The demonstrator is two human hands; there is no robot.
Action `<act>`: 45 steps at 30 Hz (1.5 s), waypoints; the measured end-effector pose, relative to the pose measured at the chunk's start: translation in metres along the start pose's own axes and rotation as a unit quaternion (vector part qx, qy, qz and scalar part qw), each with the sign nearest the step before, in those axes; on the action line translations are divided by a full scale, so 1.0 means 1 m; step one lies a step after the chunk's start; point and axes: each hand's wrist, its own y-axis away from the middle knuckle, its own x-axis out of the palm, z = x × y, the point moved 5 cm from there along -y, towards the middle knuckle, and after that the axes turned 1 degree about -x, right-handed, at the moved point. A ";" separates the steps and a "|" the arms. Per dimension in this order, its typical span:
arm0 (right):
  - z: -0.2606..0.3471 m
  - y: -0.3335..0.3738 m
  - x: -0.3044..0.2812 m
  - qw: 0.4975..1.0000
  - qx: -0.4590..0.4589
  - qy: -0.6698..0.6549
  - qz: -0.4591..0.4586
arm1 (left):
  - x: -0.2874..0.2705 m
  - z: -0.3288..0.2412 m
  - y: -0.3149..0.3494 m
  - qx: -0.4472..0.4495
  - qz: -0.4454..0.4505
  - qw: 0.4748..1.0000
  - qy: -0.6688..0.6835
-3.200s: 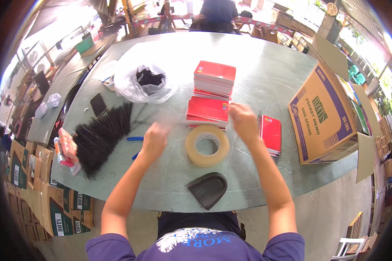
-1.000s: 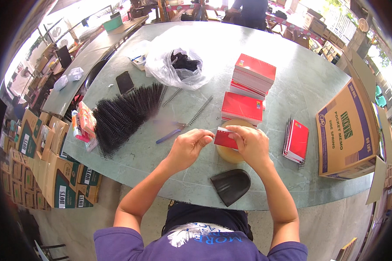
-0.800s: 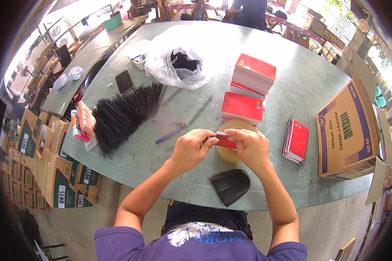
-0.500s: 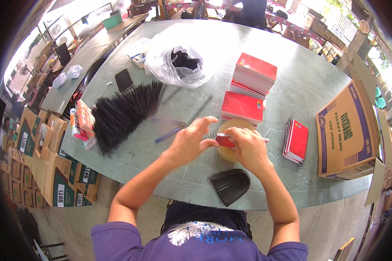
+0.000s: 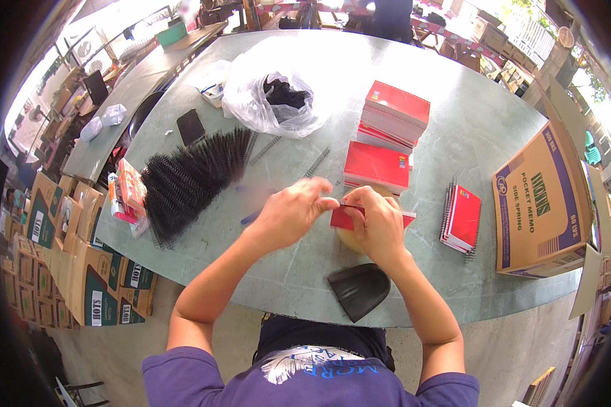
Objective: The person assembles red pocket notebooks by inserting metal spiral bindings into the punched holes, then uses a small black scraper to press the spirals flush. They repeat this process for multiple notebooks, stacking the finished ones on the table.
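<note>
A small red-covered memo pad (image 5: 346, 218) is gripped in my right hand (image 5: 381, 220), its fingers and thumb closed over the upper edge. My left hand (image 5: 288, 214) is at the pad's upper left corner. Its thumb and fingers are pinched at the end of a dark spiral coil, which they mostly hide. Beneath the pad is a round yellowish thing (image 5: 354, 244), largely covered. Blue-handled pliers (image 5: 250, 218) lie partly behind my left hand. Just beyond my hands rises a stack of red memo pads (image 5: 375, 166).
Many black spiral coils (image 5: 193, 180) fan out at left, near a dark phone (image 5: 191, 127). A clear plastic bag (image 5: 271, 112) holds black material. Bound red memo pads (image 5: 461, 217) lie beside an open cardboard box (image 5: 543, 200) at right. A black scoop-shaped piece (image 5: 360, 292) sits near the front edge.
My left hand has moved right, up to the pad's corner, and its fingers have drawn together. The coil stretch that showed between hand and pad is now mostly hidden.
</note>
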 end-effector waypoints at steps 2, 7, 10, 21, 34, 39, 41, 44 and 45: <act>-0.004 0.003 -0.001 0.998 0.042 -0.039 0.005 | -0.002 -0.005 -0.004 0.042 -0.031 0.998 -0.037; 0.000 0.001 -0.003 0.999 0.001 -0.037 -0.013 | 0.058 -0.039 0.040 0.157 -0.114 0.955 -0.226; 0.003 -0.004 -0.009 0.998 0.038 -0.042 -0.001 | 0.140 -0.025 0.067 0.132 -0.010 0.976 -0.173; -0.077 0.034 -0.021 0.895 0.204 -0.394 0.047 | 0.041 -0.035 0.048 0.174 -0.104 0.965 -0.166; -0.076 0.050 -0.024 0.877 0.232 -0.419 0.046 | -0.029 -0.090 0.034 0.247 -0.349 0.890 -0.159; -0.071 0.054 -0.019 0.895 0.210 -0.389 0.055 | 0.037 -0.060 0.036 0.191 -0.152 0.967 -0.075; -0.075 0.063 -0.016 0.883 0.242 -0.398 0.067 | 0.001 -0.076 0.030 0.174 -0.309 0.933 -0.064; -0.077 0.071 -0.007 0.862 0.275 -0.418 0.075 | 0.031 -0.067 0.020 0.214 -0.191 0.948 -0.138; -0.074 0.071 -0.008 0.861 0.265 -0.429 0.070 | 0.044 -0.060 0.026 0.151 -0.109 0.977 -0.102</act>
